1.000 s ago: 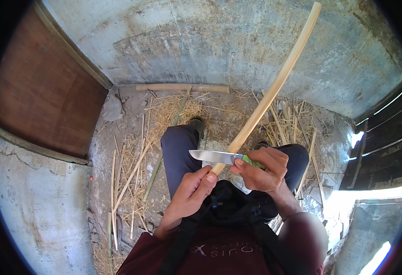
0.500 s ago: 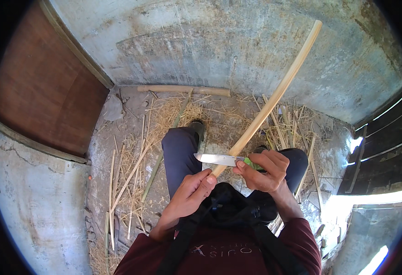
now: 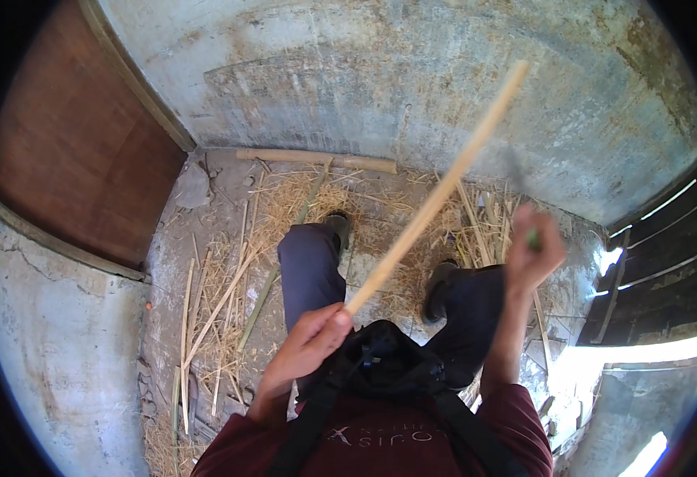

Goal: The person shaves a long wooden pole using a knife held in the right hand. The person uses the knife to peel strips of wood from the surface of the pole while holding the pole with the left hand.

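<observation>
My left hand [image 3: 311,342] is closed round the near end of a long pale bamboo strip [image 3: 436,199], over my left thigh. From there the strip slants up and away to the right, its far end in front of the wall. My right hand [image 3: 536,246] is raised to the right of the strip, apart from it, and blurred by motion. In its fist is a knife with a green handle [image 3: 533,238]. The knife's blade [image 3: 517,170] points away from me and shows only as a dark smear.
Shavings [image 3: 285,203] and several loose strips [image 3: 233,294] litter the floor by my left leg, with more strips [image 3: 476,222] beyond my right knee. A bamboo pole [image 3: 317,159] lies along the foot of the concrete wall [image 3: 380,87]. A brown door [image 3: 78,143] stands at left, dark slats [image 3: 658,262] at right.
My right hand has lifted the knife off the strip and swung it away to the right, its blade turning from leftward to forward. The strip's near end has shifted slightly left and toward me.
</observation>
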Action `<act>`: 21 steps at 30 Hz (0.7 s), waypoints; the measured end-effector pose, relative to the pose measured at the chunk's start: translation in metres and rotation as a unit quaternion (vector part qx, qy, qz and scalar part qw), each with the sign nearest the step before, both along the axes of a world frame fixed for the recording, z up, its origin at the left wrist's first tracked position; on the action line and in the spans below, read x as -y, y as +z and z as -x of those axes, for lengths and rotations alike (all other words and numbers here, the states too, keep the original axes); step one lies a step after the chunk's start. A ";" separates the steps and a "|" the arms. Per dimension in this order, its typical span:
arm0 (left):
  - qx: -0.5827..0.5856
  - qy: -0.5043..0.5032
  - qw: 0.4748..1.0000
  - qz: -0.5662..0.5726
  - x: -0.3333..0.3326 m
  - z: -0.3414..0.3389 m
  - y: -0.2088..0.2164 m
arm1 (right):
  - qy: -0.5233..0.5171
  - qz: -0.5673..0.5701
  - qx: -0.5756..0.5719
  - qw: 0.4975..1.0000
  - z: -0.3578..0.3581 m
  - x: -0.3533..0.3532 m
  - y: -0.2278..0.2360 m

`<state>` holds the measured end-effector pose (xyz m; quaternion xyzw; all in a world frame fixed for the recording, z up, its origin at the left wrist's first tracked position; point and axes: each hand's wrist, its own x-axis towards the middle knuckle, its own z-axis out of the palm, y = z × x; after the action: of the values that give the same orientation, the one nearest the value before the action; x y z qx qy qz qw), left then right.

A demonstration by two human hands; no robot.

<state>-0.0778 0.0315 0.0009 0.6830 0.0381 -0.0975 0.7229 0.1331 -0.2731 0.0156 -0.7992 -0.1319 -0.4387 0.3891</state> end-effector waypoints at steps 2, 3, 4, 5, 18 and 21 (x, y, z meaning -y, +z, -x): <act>-0.030 0.032 0.999 0.009 -0.006 0.011 -0.003 | 0.010 -0.081 0.049 0.995 -0.026 0.009 0.007; -0.017 0.046 0.999 0.003 -0.005 0.008 -0.008 | 0.056 -0.053 0.035 0.996 -0.022 0.010 0.004; -0.004 0.061 0.998 -0.003 -0.003 0.001 -0.012 | 0.103 -0.025 0.020 0.994 -0.013 0.008 -0.002; 0.006 0.079 0.997 -0.011 -0.003 -0.002 -0.013 | 0.153 0.001 0.004 0.988 -0.001 -0.004 -0.002; 0.023 0.000 1.000 -0.006 0.012 -0.021 0.002 | 0.396 0.135 0.049 0.907 0.059 -0.076 -0.008; 0.003 -0.009 1.000 0.024 0.014 -0.021 0.006 | 0.400 0.126 0.058 0.906 0.060 -0.078 -0.007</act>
<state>-0.0572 0.0173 0.0072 0.6663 0.0273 -0.1030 0.7380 0.0728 -0.1951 0.0088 -0.6947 -0.5176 -0.2714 0.4193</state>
